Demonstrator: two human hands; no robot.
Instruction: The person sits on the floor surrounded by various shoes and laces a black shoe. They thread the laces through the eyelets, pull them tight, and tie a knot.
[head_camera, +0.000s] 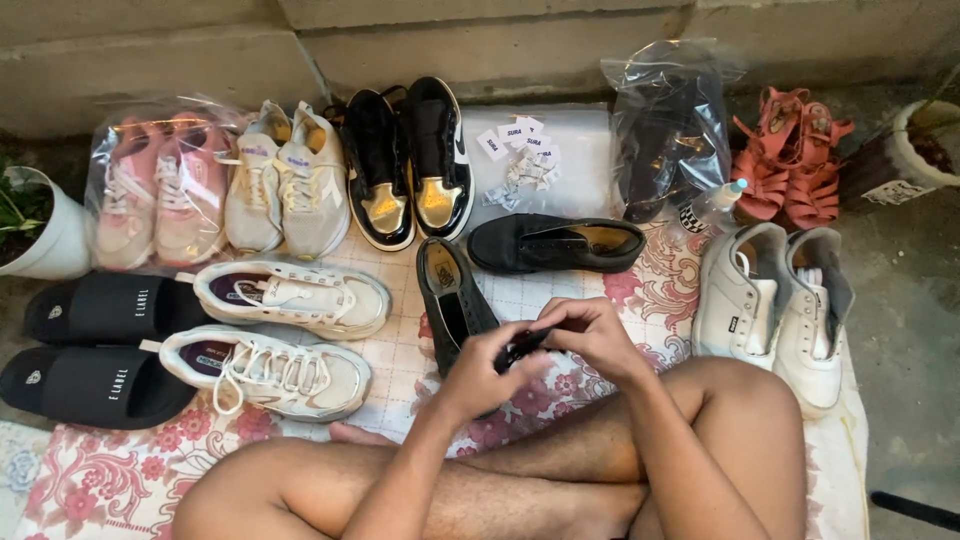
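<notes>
My left hand (482, 372) and my right hand (592, 335) meet just above my crossed legs, both closed on a thin black shoelace (522, 347). Right under my left hand lies a black low shoe (450, 298), its toe hidden by my fingers. Its partner, another black shoe (556, 243), lies on its side a little farther away. Both shoes rest on a floral cloth (110, 478).
Shoes ring the cloth: white sneakers (290, 297) and black slides (95, 345) at left, pink bagged sneakers (160, 190), cream sneakers (285, 180), black-and-gold high-tops (408, 160), white laces with tags (522, 160), a dark plastic bag (665, 130), red sandals (790, 165), white sneakers (775, 300) at right. Plant pots stand at both edges.
</notes>
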